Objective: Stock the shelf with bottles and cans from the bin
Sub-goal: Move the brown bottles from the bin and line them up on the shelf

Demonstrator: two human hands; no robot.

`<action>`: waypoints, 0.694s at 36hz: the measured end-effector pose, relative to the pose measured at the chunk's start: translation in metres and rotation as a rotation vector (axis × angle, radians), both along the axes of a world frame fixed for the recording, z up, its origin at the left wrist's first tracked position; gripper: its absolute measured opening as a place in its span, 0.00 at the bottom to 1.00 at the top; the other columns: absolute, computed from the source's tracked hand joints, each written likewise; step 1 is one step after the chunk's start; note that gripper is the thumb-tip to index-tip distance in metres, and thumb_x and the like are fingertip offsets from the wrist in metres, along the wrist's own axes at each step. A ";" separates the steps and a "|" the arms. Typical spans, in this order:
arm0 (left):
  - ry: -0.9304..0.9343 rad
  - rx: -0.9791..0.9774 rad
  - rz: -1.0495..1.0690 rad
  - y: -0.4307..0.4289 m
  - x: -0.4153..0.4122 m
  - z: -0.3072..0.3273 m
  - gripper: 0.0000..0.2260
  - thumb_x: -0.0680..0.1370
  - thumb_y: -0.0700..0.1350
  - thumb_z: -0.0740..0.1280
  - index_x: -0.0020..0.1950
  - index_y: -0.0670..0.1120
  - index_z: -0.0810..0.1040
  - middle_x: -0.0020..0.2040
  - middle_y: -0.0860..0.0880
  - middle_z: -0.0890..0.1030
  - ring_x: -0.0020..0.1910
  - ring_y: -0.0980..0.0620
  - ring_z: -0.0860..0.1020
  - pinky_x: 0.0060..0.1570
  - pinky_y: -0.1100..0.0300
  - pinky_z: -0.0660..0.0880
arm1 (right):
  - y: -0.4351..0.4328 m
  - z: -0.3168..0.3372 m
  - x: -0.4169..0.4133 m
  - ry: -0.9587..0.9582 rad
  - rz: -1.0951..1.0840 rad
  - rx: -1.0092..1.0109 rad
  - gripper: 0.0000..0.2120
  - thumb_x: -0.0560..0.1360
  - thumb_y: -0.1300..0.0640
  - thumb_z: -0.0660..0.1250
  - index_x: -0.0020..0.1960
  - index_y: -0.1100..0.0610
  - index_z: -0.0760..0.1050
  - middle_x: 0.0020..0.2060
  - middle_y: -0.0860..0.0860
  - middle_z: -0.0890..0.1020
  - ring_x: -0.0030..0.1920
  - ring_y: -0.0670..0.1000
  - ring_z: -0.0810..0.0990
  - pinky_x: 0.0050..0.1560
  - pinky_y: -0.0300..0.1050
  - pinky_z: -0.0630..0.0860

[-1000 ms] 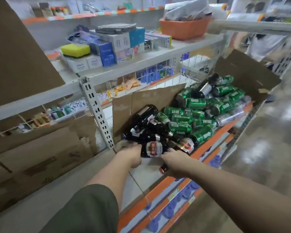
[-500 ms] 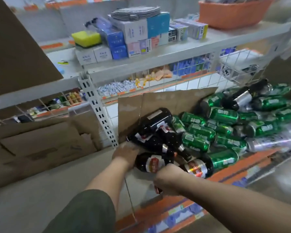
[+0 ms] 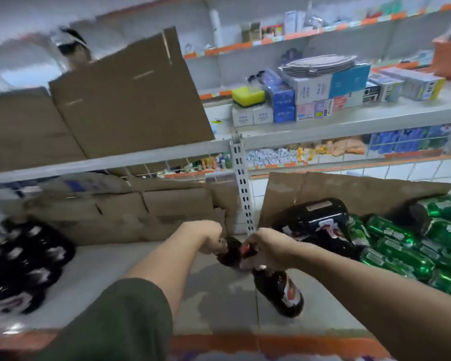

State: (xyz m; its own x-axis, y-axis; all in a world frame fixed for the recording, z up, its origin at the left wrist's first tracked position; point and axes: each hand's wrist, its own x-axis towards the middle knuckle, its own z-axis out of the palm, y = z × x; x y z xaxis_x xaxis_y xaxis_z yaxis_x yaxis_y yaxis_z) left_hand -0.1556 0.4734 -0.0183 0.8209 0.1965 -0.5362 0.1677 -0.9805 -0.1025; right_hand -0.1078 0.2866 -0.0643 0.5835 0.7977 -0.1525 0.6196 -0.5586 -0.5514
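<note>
My left hand [image 3: 211, 237] grips a dark brown bottle [image 3: 229, 252] by its top, above the grey shelf board [image 3: 130, 272]. My right hand [image 3: 267, 250] grips the neck of a second dark bottle [image 3: 280, 291] with a red-and-white label, which hangs down over the shelf. To the right lies the cardboard bin [image 3: 349, 190] with more dark bottles [image 3: 320, 221] and a heap of green cans [image 3: 412, 246]. At the far left of the shelf stands a blurred group of dark bottles [image 3: 21, 264].
A perforated white upright [image 3: 242, 188] rises just behind my hands. Flattened cardboard [image 3: 130, 89] leans on the shelf above at left, and more cardboard [image 3: 130, 212] lines the back. Boxes [image 3: 320, 95] and a yellow sponge [image 3: 248, 96] fill the upper shelf. An orange edge strip [image 3: 245, 345] runs along the front.
Both hands lifted a bottle each out of the bin and carried them left over the bare shelf board. My view swung left, showing the dark bottles at the far left.
</note>
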 end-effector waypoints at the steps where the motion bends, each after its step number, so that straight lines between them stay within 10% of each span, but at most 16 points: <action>1: -0.005 0.028 0.009 0.006 -0.007 0.008 0.17 0.82 0.54 0.63 0.50 0.40 0.79 0.47 0.38 0.79 0.44 0.43 0.75 0.43 0.53 0.72 | 0.009 0.003 -0.001 0.004 0.003 0.031 0.14 0.65 0.41 0.78 0.39 0.49 0.79 0.36 0.46 0.82 0.38 0.46 0.80 0.39 0.41 0.77; 5: -0.009 0.068 0.115 0.047 -0.043 0.033 0.20 0.81 0.58 0.67 0.38 0.44 0.74 0.38 0.47 0.78 0.40 0.44 0.76 0.40 0.56 0.73 | 0.047 0.017 -0.017 -0.021 0.038 0.095 0.16 0.67 0.41 0.78 0.40 0.51 0.77 0.36 0.46 0.80 0.38 0.49 0.78 0.40 0.45 0.75; 11: -0.002 -0.002 0.293 0.108 -0.113 0.064 0.20 0.81 0.57 0.67 0.45 0.40 0.80 0.37 0.46 0.83 0.28 0.53 0.77 0.29 0.59 0.73 | 0.116 0.029 -0.055 0.015 0.033 0.236 0.13 0.68 0.46 0.77 0.40 0.53 0.78 0.37 0.47 0.80 0.38 0.49 0.77 0.42 0.46 0.75; 17: 0.006 -0.022 0.358 0.183 -0.174 0.059 0.22 0.81 0.57 0.68 0.53 0.38 0.83 0.41 0.44 0.84 0.36 0.48 0.80 0.36 0.56 0.75 | 0.189 0.031 -0.098 0.089 0.016 0.209 0.11 0.69 0.46 0.77 0.38 0.48 0.77 0.35 0.45 0.81 0.38 0.45 0.79 0.39 0.42 0.74; 25: 0.012 0.047 0.227 0.274 -0.214 0.050 0.18 0.82 0.57 0.66 0.40 0.44 0.75 0.37 0.47 0.75 0.33 0.47 0.70 0.33 0.55 0.65 | 0.265 0.029 -0.149 0.086 -0.105 0.211 0.10 0.68 0.45 0.77 0.41 0.48 0.78 0.40 0.47 0.82 0.42 0.48 0.79 0.39 0.42 0.73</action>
